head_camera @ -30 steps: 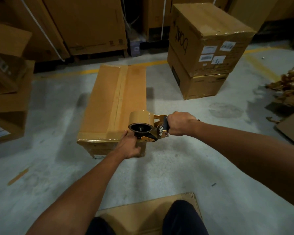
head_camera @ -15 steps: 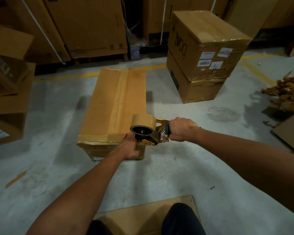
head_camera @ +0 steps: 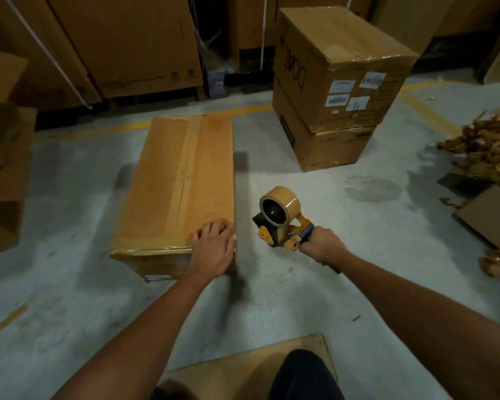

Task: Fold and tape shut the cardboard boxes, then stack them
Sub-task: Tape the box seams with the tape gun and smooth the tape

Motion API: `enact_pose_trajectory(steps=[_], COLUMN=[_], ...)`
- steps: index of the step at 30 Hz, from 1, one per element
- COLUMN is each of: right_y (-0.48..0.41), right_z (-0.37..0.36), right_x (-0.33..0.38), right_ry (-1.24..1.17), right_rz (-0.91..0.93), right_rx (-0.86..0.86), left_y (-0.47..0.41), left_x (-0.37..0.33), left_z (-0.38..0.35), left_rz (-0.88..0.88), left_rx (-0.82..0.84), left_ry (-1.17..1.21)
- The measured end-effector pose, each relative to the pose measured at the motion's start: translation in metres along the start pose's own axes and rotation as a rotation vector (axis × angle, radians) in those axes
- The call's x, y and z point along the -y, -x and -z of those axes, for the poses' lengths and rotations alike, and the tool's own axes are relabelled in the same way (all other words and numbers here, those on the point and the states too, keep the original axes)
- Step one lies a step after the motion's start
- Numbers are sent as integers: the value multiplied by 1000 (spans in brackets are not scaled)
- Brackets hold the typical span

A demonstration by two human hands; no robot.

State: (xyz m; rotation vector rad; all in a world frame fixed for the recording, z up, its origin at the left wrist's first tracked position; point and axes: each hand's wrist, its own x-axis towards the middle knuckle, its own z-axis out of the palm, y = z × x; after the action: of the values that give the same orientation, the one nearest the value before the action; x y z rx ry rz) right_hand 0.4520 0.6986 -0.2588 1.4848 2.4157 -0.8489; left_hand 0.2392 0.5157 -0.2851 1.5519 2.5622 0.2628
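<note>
A long flat cardboard box [head_camera: 168, 192] lies on the concrete floor, its top seam and near edge covered with brown tape. My left hand [head_camera: 214, 246] rests flat on the box's near right corner, fingers spread. My right hand [head_camera: 321, 245] grips the handle of an orange tape dispenser [head_camera: 280, 217] loaded with a brown roll. The dispenser is held in the air to the right of the box, apart from it. Two taped boxes [head_camera: 338, 82] stand stacked at the back right.
Large cartons [head_camera: 122, 44] line the back wall behind a yellow floor line. Open boxes [head_camera: 3, 145] stand at the left edge. Crumpled brown tape and cardboard scraps [head_camera: 485, 151] lie at the right. A flat cardboard sheet [head_camera: 243, 370] lies under my knee at the bottom.
My right hand has pulled the tape dispenser off the box's near edge and swung it right. My left hand has shifted onto the box's near right corner.
</note>
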Motion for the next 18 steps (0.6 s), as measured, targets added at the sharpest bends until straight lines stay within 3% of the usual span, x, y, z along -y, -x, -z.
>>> enact_pose_trajectory(steps=[2, 6, 13, 18], right_y=[-5, -29, -76, -93], right_z=[-23, -67, -132, -163], right_x=[3, 4, -10, -18], right_ry=[-273, -745, -1063, -1227], right_rz=[-80, -333, -524, -556], right_rx=[-11, 49, 173, 209], left_y=[-14, -27, -29, -30], left_x=[-1, 3, -4, 1], left_z=[0, -13, -35, -52], left_rz=[10, -19, 33, 1], left_rx=[-36, 63, -66, -190], left_ry=[-7, -68, -217, -271])
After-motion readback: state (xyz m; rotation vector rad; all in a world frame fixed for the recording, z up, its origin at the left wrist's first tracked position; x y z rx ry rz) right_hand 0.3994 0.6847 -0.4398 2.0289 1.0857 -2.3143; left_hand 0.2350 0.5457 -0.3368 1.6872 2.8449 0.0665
